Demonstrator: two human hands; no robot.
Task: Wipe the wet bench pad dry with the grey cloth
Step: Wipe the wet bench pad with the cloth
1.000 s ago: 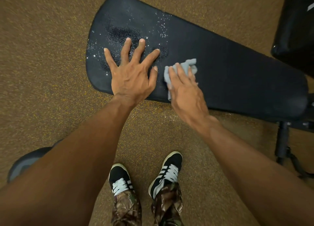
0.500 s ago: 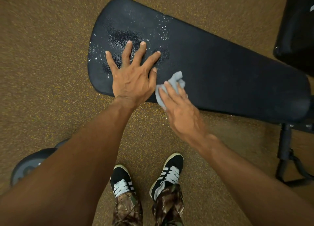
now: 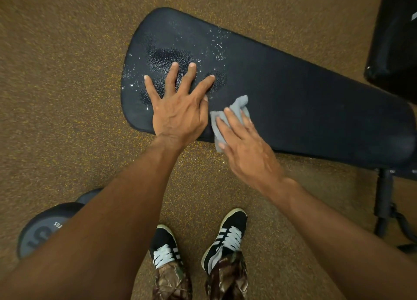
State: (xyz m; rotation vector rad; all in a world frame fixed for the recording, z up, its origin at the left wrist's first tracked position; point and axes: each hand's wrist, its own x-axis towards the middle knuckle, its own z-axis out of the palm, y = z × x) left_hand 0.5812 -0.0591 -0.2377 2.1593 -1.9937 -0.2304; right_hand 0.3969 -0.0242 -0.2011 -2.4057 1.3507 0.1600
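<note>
The black bench pad [image 3: 316, 101] lies across the view, with water droplets [image 3: 216, 44] and a wet patch [image 3: 169, 55] at its wide left end. My left hand [image 3: 178, 110] rests flat on that wet end, fingers spread. Just to its right, my right hand [image 3: 246, 148] presses the crumpled grey cloth [image 3: 237, 107] onto the pad near its front edge. Its fingers lie straight over the cloth. Part of the cloth hangs over the edge by my thumb.
A second black pad [image 3: 394, 40] stands at the upper right. The bench's black frame leg [image 3: 383, 200] drops to the floor at the right. A grey dumbbell [image 3: 45, 229] lies at the lower left. My two shoes [image 3: 228, 234] stand on the brown speckled floor.
My right hand dragged the cloth back toward the pad's front edge and closer to my left hand, then pushed it slightly forward again. The left hand stayed planted.
</note>
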